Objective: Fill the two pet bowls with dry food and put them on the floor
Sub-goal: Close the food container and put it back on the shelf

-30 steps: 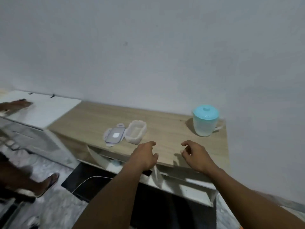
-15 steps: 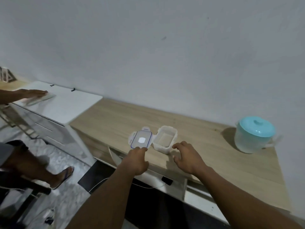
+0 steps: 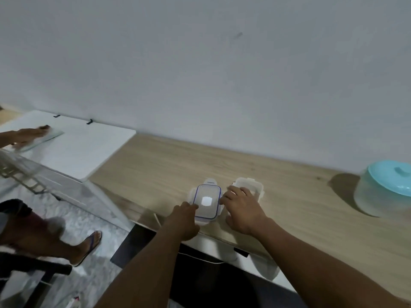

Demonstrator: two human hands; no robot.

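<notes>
A small clear plastic container (image 3: 253, 185) sits open on the wooden counter (image 3: 169, 165) near its front edge. Its clear lid (image 3: 206, 201), with a blue seal, lies flat just to the container's left. My left hand (image 3: 184, 218) has its curled fingers at the lid's left edge. My right hand (image 3: 242, 210) is spread with its fingers apart between the lid and the container, covering the container's near side. A translucent tub with a teal lid (image 3: 384, 190) stands at the far right of the counter. I cannot see any dry food.
A white cabinet top (image 3: 84, 147) adjoins the counter on the left, where another person's hand (image 3: 29, 134) rests on a flat pane. That person's leg and sandalled foot (image 3: 89, 245) are on the grey floor at lower left. Open drawers hang below the counter's front edge.
My view has swung right to left and closer. Both hands moved forward from the counter's front edge to the lid and container.
</notes>
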